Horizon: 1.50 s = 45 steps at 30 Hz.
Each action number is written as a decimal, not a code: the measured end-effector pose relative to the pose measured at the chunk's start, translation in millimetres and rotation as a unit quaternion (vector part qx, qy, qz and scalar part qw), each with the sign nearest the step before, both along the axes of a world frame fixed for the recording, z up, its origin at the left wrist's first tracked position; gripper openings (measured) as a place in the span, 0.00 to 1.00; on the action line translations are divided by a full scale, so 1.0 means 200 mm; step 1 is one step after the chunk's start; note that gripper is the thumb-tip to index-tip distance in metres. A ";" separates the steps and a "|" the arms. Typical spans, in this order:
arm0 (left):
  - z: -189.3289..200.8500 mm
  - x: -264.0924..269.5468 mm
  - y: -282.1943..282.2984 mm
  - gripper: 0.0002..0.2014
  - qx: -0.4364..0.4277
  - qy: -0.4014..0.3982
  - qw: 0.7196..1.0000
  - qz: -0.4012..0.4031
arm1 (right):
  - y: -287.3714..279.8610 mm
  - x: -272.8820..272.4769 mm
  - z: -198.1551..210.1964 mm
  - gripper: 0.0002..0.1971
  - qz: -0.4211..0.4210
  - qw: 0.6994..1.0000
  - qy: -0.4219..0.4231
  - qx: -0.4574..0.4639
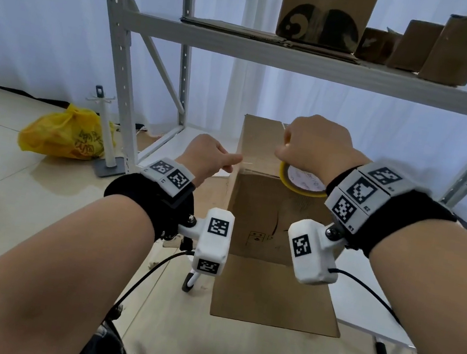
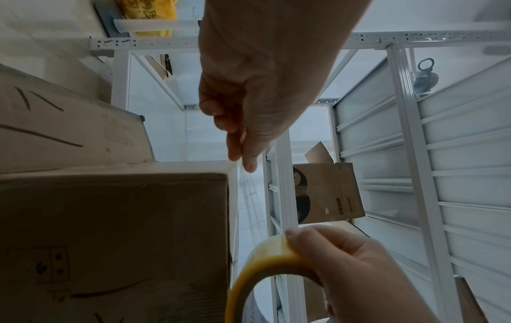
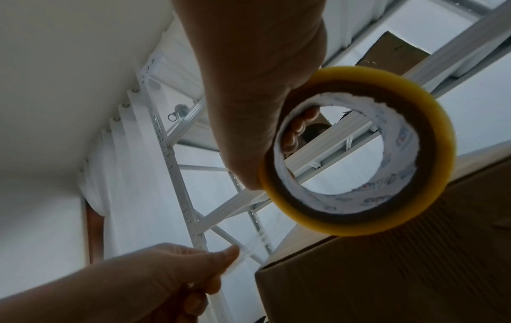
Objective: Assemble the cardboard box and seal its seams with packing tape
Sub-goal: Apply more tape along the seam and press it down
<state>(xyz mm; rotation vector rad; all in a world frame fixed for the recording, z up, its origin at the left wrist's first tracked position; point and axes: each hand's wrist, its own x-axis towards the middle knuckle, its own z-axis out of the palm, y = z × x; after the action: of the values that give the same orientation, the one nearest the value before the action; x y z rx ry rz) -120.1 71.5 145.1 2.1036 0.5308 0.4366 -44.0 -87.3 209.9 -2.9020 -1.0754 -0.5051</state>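
Observation:
A brown cardboard box (image 1: 264, 222) stands upright in front of me, its top flaps folded down. My right hand (image 1: 284, 151) grips a yellow-edged roll of packing tape (image 1: 302, 185) just above the box's top near edge, fingers through the core (image 3: 298, 129). My left hand (image 1: 236, 159) pinches the free end of the clear tape strip (image 3: 254, 242) at the box's upper left corner. The strip runs stretched from the roll (image 2: 262, 262) to my left fingertips (image 2: 243, 159), beside the box corner (image 2: 221, 179).
A white metal shelf rack (image 1: 307, 62) stands behind the box, with several cardboard boxes (image 1: 325, 10) on its shelf. A yellow plastic bag (image 1: 66, 133) and a white stand (image 1: 107, 131) are on the floor at left. A low white table (image 1: 365, 307) bears the box.

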 end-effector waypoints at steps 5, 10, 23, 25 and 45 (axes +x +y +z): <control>0.00 0.01 0.02 0.13 -0.011 0.005 1.000 0.011 | 0.06 -0.01 0.01 0.10 -0.013 0.998 -0.024 -0.062; -0.02 0.01 0.03 0.15 0.009 0.022 1.000 0.010 | 0.10 0.00 -0.02 0.13 -0.017 0.994 0.011 -0.104; -0.08 0.00 0.04 0.18 0.072 0.070 0.995 0.004 | 0.15 -0.07 -0.07 0.10 0.055 0.985 -0.014 -0.160; -0.09 0.00 0.05 0.17 0.071 0.061 0.996 0.005 | 0.17 -0.08 -0.08 0.09 0.046 0.984 -0.026 -0.171; -0.15 0.04 0.07 0.19 0.062 0.064 0.996 0.009 | 0.24 -0.10 -0.07 0.14 0.004 0.970 -0.042 -0.238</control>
<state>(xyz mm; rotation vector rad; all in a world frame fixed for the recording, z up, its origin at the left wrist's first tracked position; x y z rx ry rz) -112.9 85.1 116.0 2.2595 0.6108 0.3548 -63.8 -38.4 195.6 -3.3031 -1.3912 -0.4219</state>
